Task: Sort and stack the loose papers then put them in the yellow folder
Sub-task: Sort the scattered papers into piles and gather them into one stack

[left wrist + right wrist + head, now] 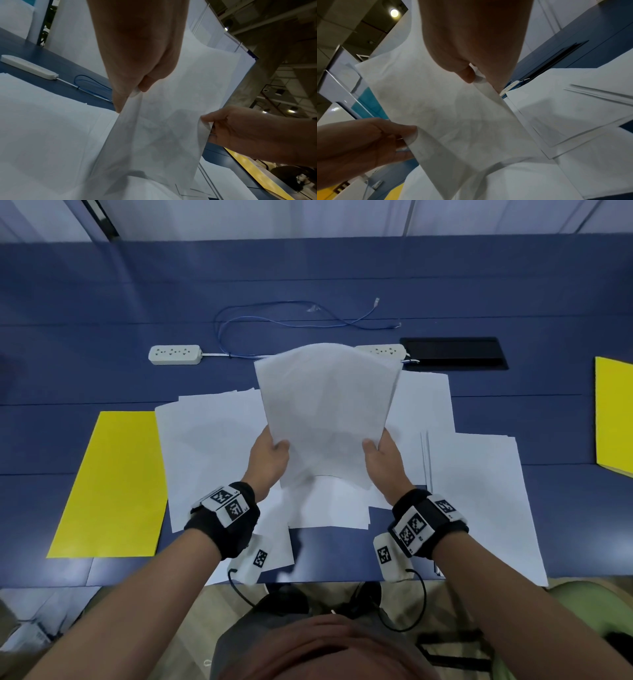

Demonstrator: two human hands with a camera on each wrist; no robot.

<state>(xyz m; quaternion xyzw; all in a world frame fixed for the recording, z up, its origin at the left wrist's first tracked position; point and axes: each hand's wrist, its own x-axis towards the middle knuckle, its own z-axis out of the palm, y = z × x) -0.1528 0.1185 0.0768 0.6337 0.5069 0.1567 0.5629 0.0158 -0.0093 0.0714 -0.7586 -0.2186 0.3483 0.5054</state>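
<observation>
I hold a thin stack of white papers tilted up above the blue table. My left hand pinches its left edge, thumb on top. On the opposite edge my right hand pinches the same way. The wrist views show the same stack between thumb and fingers of each hand. More loose white sheets lie spread on the table beneath and to both sides. A yellow folder lies flat at the left. A second yellow folder sits at the far right edge.
Two white power strips and a looped blue cable lie behind the papers. A black cable hatch is set into the table at the back right. The table's near edge is close to my body.
</observation>
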